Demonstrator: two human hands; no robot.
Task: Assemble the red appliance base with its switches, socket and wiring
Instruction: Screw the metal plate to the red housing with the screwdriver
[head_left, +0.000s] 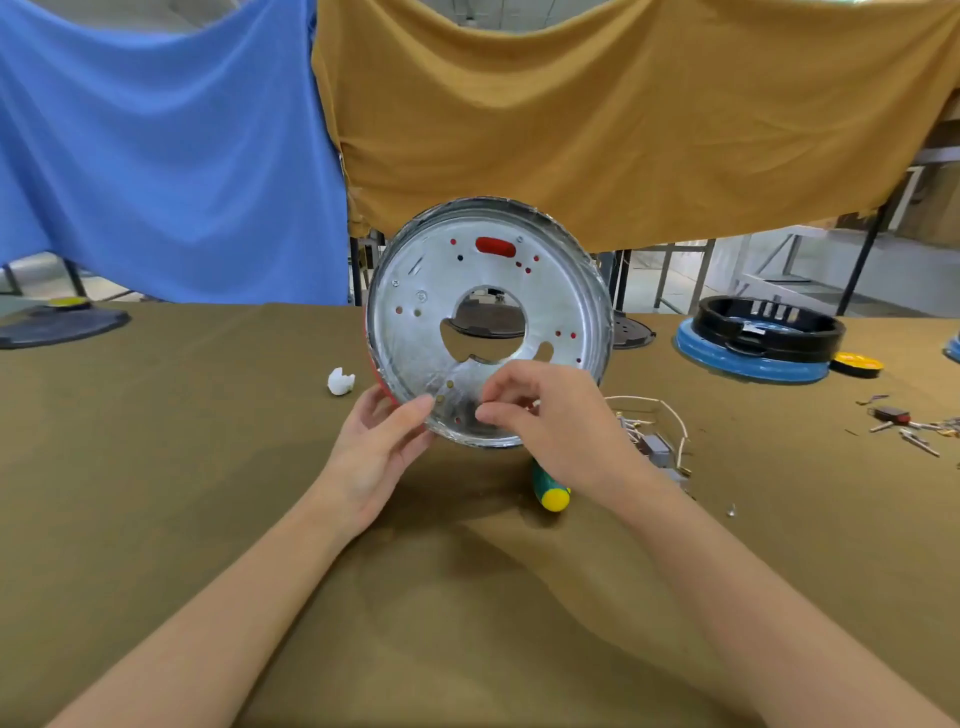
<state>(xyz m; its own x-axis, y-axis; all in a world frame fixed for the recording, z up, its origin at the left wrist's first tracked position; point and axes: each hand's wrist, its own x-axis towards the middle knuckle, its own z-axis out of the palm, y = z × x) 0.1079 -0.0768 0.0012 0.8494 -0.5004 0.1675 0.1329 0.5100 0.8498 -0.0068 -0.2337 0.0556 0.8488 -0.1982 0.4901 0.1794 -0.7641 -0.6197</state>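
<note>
nearest me the worktop (156, 467) is bare cloth under both forearms, so there is room to pull back. a screwdriver (551, 493) lies just behind my right wrist. my left hand (382, 441) grips the base (488, 322) at its lower left rim, thumb on the metal face, holding it up on edge, facing me, lower rim at or just above the cloth. my right hand (545, 410) has fingertips pinched at the lower holes; whether a screw sits between them i cannot tell. my worry: one rim grip lets the base roll or tip, and a small part could drop into the wiring (654, 431) beside it. a white scrap (340, 382) sits left. further right, loose terminals (906, 423) and a blue-and-black housing (758, 343) crowd that side; the left is freer.
</note>
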